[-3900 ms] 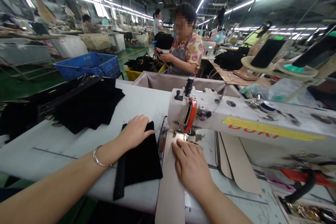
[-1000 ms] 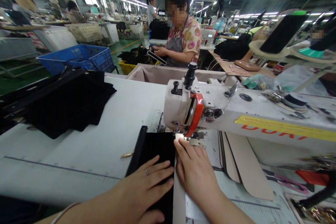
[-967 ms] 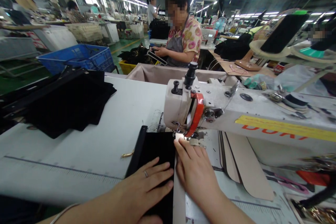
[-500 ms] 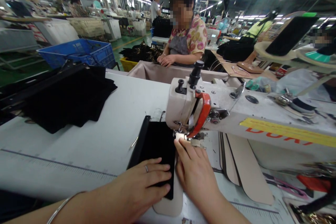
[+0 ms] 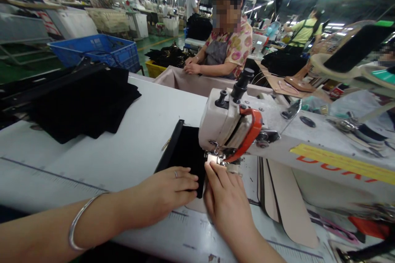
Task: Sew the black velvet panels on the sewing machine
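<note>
A black fabric piece (image 5: 187, 146) lies on a beige panel (image 5: 197, 205) under the head of a sewing machine (image 5: 216, 121). My left hand (image 5: 165, 191), with a ring on one finger, rests flat on the lower part of the black fabric, fingers stretched toward its right edge. My right hand (image 5: 226, 197) lies just right of the fabric's edge, its fingertips at the presser foot area by a small white guide (image 5: 212, 159). Its fingers are extended and lie on the work. The needle itself is too small to make out.
Stacked black pieces (image 5: 83, 102) lie on the white table (image 5: 148, 102) at left. Beige panels (image 5: 290, 201) and pink-handled scissors (image 5: 336, 230) are at right. A blue crate (image 5: 98, 51) stands beyond the table. Across a beige-lined bin (image 5: 197, 80), a person (image 5: 228, 45) handles something.
The black fabric and beige panel have moved forward, away from me, under the machine, and my left hand has gone with them. My right hand stays by the foot. The camera view has shifted slightly.
</note>
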A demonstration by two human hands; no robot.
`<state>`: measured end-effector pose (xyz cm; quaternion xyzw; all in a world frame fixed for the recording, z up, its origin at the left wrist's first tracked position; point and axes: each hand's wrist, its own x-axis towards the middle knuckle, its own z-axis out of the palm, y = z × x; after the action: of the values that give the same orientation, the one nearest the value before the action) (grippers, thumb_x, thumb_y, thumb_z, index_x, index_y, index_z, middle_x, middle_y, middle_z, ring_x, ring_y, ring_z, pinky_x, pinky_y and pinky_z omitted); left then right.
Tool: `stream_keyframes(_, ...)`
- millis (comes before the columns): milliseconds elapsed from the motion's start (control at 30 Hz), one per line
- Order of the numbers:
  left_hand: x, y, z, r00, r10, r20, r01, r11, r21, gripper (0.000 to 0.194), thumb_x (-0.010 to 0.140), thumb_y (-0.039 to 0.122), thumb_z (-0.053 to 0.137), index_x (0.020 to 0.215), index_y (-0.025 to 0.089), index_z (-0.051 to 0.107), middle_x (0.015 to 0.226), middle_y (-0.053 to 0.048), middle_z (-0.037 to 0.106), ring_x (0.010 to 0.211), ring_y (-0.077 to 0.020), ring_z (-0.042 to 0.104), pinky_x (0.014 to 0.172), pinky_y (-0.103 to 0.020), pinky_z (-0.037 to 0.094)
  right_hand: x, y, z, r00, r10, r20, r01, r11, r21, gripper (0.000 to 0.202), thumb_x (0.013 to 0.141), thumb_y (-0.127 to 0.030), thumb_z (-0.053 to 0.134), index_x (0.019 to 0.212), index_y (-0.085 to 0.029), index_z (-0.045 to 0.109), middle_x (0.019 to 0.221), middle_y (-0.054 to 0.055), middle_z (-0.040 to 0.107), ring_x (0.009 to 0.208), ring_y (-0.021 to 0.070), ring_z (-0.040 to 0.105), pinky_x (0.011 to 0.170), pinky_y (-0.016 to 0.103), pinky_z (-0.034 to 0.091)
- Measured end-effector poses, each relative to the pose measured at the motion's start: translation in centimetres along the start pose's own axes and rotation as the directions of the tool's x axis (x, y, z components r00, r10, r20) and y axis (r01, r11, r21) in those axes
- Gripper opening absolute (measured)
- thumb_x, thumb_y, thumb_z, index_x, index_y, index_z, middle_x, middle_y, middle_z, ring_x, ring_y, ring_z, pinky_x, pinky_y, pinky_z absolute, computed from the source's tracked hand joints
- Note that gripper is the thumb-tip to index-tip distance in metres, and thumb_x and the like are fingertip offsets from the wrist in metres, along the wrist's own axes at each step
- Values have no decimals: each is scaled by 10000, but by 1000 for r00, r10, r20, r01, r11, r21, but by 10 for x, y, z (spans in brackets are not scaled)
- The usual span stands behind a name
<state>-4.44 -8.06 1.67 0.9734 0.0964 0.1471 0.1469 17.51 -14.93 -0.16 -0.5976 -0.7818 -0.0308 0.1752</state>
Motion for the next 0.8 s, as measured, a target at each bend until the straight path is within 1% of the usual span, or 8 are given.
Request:
stream_keyframes(200,14,-13,-4,1000,7,15,-8,997,72,294,920,116,500,1187,149,619,1263,-89,648,1217,-208,567,1154,-410,349,0,0,0,1000,3,3,-3,1000,8,487,919,-157,472,1405,-148,486,1350,112,556,1094,281,522,901,438,410)
stream_keyframes(267,20,-18,-5,1000,13,19,-15,995,95,269,918,102,501,1152,141,629,1239,-88,657,1193,-205,578,1136,-401,365,0,0,1,1000,10,11,-11,1000,18,487,920,-152,470,1407,-153,486,1338,104,564,1092,278,523,906,436,408)
stream_keyframes(500,36,-35,-5,999,-3,36,-2,992,126,213,927,93,505,1090,135,635,1179,-86,665,1187,-201,572,1116,-356,384,-1,0,0,1000,13,27,-13,1000,25,521,911,-147,472,1431,-166,459,1394,92,523,1149,292,498,913,445,407)
stream_keyframes(633,41,-45,-3,1000,-7,18,4,991,133,217,947,97,486,1098,125,639,1163,-84,675,1195,-205,569,1086,-359,415,0,1,1,999,14,48,-15,1000,22,526,910,-155,467,1436,-169,454,1388,100,524,1125,294,507,915,452,412)
stream_keyframes(700,43,-51,0,1000,-16,-2,16,991,133,212,950,109,493,1088,138,651,1151,-76,683,1191,-210,573,1062,-371,434,0,1,2,998,20,52,-22,999,24,521,913,-161,463,1434,-159,454,1371,110,536,1111,297,510,913,456,415)
stream_keyframes(800,46,-57,3,997,-68,-42,72,991,114,208,948,128,517,1093,158,663,1137,-74,686,1155,-205,592,1037,-367,449,0,2,3,999,24,40,-25,999,25,504,917,-165,460,1421,-147,469,1373,112,539,1104,302,507,900,459,418)
